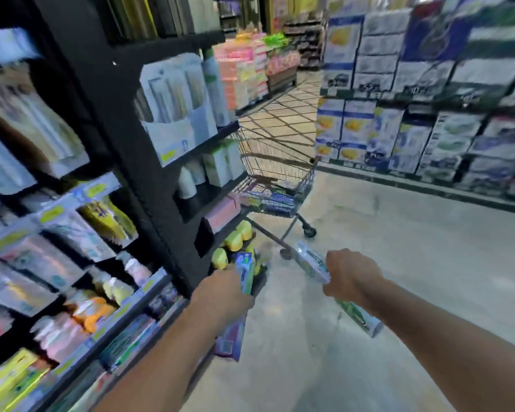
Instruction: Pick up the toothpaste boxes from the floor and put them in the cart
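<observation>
My left hand (pixel 220 295) grips a blue and green toothpaste box (pixel 246 272), which sticks out above and below the fist. In my right hand (pixel 350 278) is a white and green toothpaste box (pixel 311 260), held slantwise, its lower end showing under the wrist. Both hands are raised above the floor, a short way in front of the wire shopping cart (pixel 305 179). The cart stands ahead beside the black shelf end, and some blue packs lie in its basket.
A black shelving unit (pixel 116 93) full of dental and hygiene goods runs along the left. Stacked boxed goods (pixel 428 114) line the right side. Pale concrete floor (pixel 399 248) stretches between them; tiled floor lies beyond the cart. The picture is blurred.
</observation>
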A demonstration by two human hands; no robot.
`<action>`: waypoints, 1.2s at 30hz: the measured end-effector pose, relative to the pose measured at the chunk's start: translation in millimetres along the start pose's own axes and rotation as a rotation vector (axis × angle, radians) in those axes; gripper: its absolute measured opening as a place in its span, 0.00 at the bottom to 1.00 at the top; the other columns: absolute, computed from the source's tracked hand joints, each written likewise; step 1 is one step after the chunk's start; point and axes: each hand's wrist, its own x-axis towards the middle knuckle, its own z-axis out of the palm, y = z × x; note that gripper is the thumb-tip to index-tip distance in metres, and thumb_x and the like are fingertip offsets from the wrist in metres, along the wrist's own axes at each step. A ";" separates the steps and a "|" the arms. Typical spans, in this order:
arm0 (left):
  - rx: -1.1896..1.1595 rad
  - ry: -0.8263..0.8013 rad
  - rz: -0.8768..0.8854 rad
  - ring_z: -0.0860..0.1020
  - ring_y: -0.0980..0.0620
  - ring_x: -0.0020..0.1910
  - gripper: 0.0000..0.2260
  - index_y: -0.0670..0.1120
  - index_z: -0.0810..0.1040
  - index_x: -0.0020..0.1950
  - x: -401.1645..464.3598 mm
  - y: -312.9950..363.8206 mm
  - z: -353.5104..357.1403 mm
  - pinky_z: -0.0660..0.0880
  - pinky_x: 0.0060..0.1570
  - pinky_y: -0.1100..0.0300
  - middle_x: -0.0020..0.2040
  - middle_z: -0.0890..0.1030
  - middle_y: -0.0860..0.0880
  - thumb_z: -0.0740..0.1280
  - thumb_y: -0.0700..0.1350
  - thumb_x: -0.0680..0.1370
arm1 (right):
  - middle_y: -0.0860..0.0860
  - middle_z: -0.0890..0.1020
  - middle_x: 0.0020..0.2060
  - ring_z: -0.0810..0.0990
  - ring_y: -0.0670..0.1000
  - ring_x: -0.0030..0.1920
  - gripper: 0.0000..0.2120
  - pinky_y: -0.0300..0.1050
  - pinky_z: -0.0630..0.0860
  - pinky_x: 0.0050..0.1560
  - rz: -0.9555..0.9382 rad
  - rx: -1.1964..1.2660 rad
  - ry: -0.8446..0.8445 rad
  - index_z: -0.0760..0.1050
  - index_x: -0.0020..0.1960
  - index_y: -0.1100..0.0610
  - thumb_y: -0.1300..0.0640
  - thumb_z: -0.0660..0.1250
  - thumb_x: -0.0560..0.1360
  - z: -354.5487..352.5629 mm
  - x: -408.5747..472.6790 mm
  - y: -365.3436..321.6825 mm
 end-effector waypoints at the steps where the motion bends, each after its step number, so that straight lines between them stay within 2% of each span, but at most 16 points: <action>1: -0.004 -0.022 0.017 0.76 0.43 0.47 0.17 0.48 0.65 0.49 20.0 8.7 2.0 0.70 0.40 0.56 0.50 0.77 0.46 0.68 0.54 0.69 | 0.51 0.78 0.47 0.80 0.55 0.47 0.17 0.42 0.69 0.39 0.018 0.014 -0.004 0.74 0.55 0.53 0.50 0.70 0.68 1.1 13.6 8.9; 5: -0.014 -0.074 0.078 0.75 0.45 0.48 0.18 0.47 0.67 0.53 107.6 36.8 2.8 0.70 0.42 0.57 0.52 0.77 0.46 0.68 0.55 0.71 | 0.51 0.77 0.47 0.79 0.55 0.47 0.16 0.41 0.67 0.39 0.086 0.025 0.014 0.74 0.54 0.52 0.49 0.70 0.69 1.7 81.9 35.5; 7: -0.020 -0.072 0.099 0.74 0.47 0.43 0.18 0.46 0.69 0.52 158.0 47.2 -2.3 0.71 0.40 0.57 0.50 0.77 0.47 0.69 0.54 0.71 | 0.51 0.79 0.49 0.80 0.54 0.49 0.15 0.41 0.68 0.39 0.114 0.028 0.030 0.74 0.54 0.52 0.49 0.70 0.69 -2.9 121.2 45.1; 10: -0.035 -0.088 0.154 0.75 0.48 0.43 0.18 0.48 0.70 0.51 237.7 67.7 -19.7 0.74 0.40 0.57 0.48 0.78 0.49 0.68 0.56 0.69 | 0.50 0.78 0.49 0.79 0.53 0.48 0.16 0.41 0.69 0.39 0.152 0.045 0.029 0.73 0.53 0.52 0.49 0.70 0.69 -23.1 181.2 61.9; 13: -0.012 -0.120 0.210 0.74 0.47 0.42 0.16 0.47 0.68 0.49 304.7 98.8 -43.8 0.71 0.37 0.57 0.42 0.73 0.50 0.68 0.54 0.71 | 0.49 0.77 0.45 0.77 0.52 0.44 0.15 0.42 0.71 0.38 0.219 0.056 0.029 0.72 0.52 0.52 0.49 0.71 0.68 -48.5 236.2 81.0; 15: 0.009 -0.115 0.247 0.75 0.46 0.42 0.14 0.46 0.67 0.48 349.3 123.9 -55.6 0.69 0.36 0.57 0.41 0.75 0.49 0.68 0.52 0.71 | 0.49 0.77 0.44 0.77 0.51 0.42 0.15 0.42 0.72 0.37 0.276 0.083 0.042 0.72 0.51 0.52 0.49 0.70 0.68 -60.5 271.7 98.7; 19: 0.024 -0.141 0.313 0.75 0.45 0.39 0.14 0.46 0.68 0.47 418.6 172.7 -56.0 0.67 0.33 0.57 0.39 0.74 0.48 0.68 0.51 0.71 | 0.47 0.72 0.40 0.75 0.51 0.40 0.14 0.42 0.68 0.34 0.346 0.073 0.040 0.71 0.50 0.51 0.48 0.69 0.68 -73.2 325.2 146.0; 22: 0.020 -0.185 0.344 0.79 0.44 0.49 0.17 0.44 0.70 0.53 468.4 215.9 -46.9 0.72 0.39 0.55 0.48 0.78 0.44 0.69 0.51 0.72 | 0.46 0.70 0.38 0.74 0.50 0.40 0.13 0.41 0.65 0.32 0.390 0.063 0.022 0.70 0.50 0.51 0.48 0.68 0.70 -78.3 367.8 187.4; 24: 0.024 -0.205 0.347 0.78 0.44 0.51 0.19 0.44 0.70 0.56 505.2 244.5 -36.8 0.71 0.39 0.56 0.51 0.77 0.44 0.69 0.52 0.72 | 0.46 0.71 0.38 0.75 0.49 0.40 0.12 0.40 0.67 0.32 0.399 0.059 -0.003 0.70 0.48 0.51 0.48 0.69 0.70 -78.9 400.4 218.2; 29: -0.011 -0.249 0.278 0.77 0.44 0.53 0.19 0.44 0.69 0.57 584.4 300.4 -27.5 0.74 0.44 0.54 0.54 0.77 0.44 0.69 0.52 0.73 | 0.48 0.74 0.43 0.77 0.49 0.43 0.13 0.41 0.70 0.35 0.361 0.063 -0.085 0.69 0.49 0.51 0.47 0.69 0.70 -91.8 491.9 280.1; 31: -0.037 -0.246 0.216 0.77 0.44 0.54 0.20 0.44 0.68 0.58 613.9 317.1 -35.0 0.74 0.45 0.54 0.55 0.76 0.45 0.69 0.53 0.73 | 0.47 0.73 0.42 0.75 0.50 0.42 0.13 0.41 0.70 0.38 0.309 0.047 -0.102 0.69 0.50 0.50 0.48 0.68 0.70 -101.3 534.3 297.0; 33: -0.081 -0.218 0.156 0.77 0.44 0.54 0.23 0.43 0.68 0.61 641.1 324.1 -43.5 0.73 0.45 0.54 0.56 0.76 0.45 0.69 0.53 0.73 | 0.46 0.70 0.40 0.74 0.50 0.42 0.11 0.41 0.69 0.38 0.231 0.007 -0.082 0.68 0.49 0.50 0.48 0.67 0.71 -111.5 582.0 303.8; 36: -0.135 -0.198 0.064 0.77 0.44 0.51 0.22 0.43 0.70 0.60 677.0 315.9 -51.3 0.73 0.44 0.54 0.54 0.77 0.45 0.69 0.53 0.72 | 0.48 0.74 0.44 0.74 0.51 0.43 0.11 0.41 0.67 0.38 0.112 -0.009 -0.081 0.68 0.49 0.50 0.48 0.67 0.71 -126.1 648.8 289.2</action>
